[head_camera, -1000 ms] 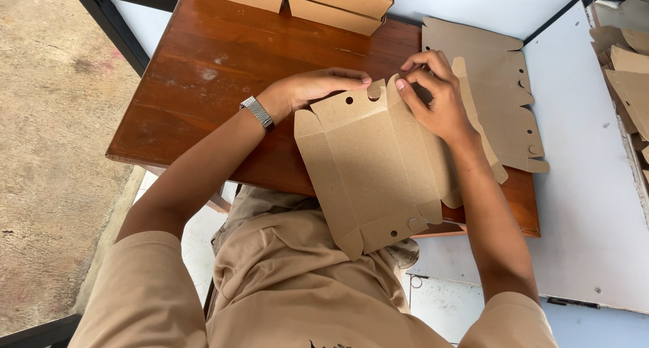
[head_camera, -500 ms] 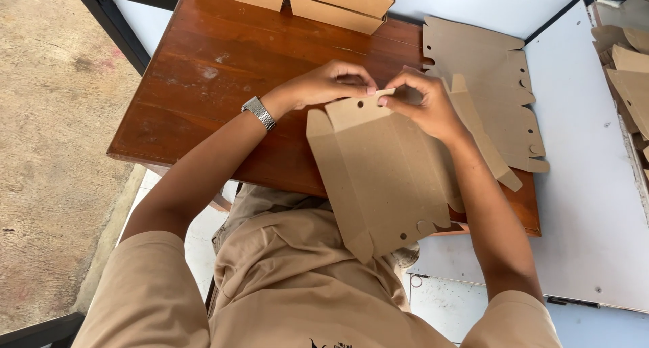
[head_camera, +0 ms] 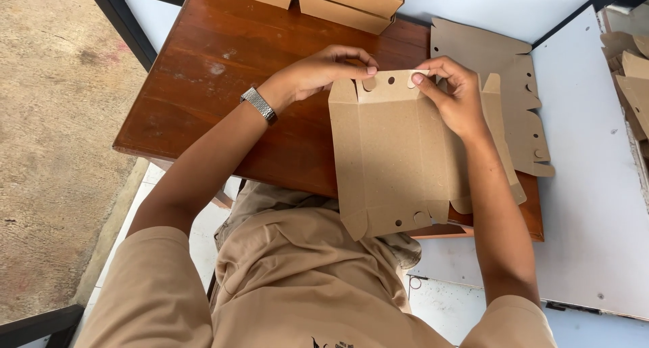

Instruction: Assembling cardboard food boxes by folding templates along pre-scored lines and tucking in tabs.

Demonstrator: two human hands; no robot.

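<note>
I hold a flat brown cardboard box blank (head_camera: 399, 158) over the near edge of a reddish wooden table (head_camera: 209, 84). My left hand (head_camera: 318, 71), with a metal watch on its wrist, pinches the blank's far flap at its left. My right hand (head_camera: 456, 94) grips the same flap at its right, thumb on a punched hole. The far flap and side flaps are folded partly up. The near end of the blank hangs over my lap.
More flat cardboard blanks (head_camera: 500, 71) lie stacked under and right of the held one. Finished brown boxes (head_camera: 338, 0) stand at the table's far edge. A white board (head_camera: 595, 186) lies to the right with more cardboard pieces (head_camera: 629, 71) on it. Bare concrete floor (head_camera: 47, 152) is on the left.
The blank has turned from a tilted position to square with me. Both hands shifted along its far edge and have folded the far flap up.
</note>
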